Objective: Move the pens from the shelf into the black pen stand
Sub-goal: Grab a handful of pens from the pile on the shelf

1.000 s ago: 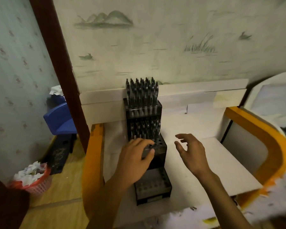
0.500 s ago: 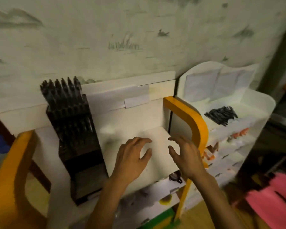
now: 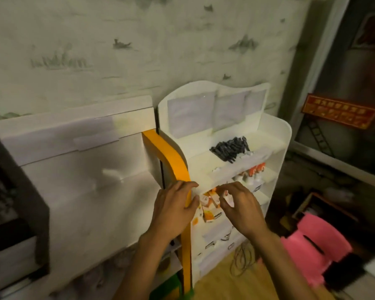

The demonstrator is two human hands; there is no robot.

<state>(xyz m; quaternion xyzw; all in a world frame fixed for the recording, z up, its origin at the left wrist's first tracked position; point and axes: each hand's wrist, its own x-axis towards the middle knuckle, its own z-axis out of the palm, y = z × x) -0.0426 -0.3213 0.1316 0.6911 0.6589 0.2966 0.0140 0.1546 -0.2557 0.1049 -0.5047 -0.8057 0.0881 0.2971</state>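
While both hands hover empty with loose fingers, pens heaped flat on the shelf, long axes running left-right.

One heap of black pens lying on the white shelf unit, too tangled for counting, one black pen stand showing at the left edge, two hands, left hand, right hand, one pink stool standing.

Stationery shop: stocked display shelf, pens.
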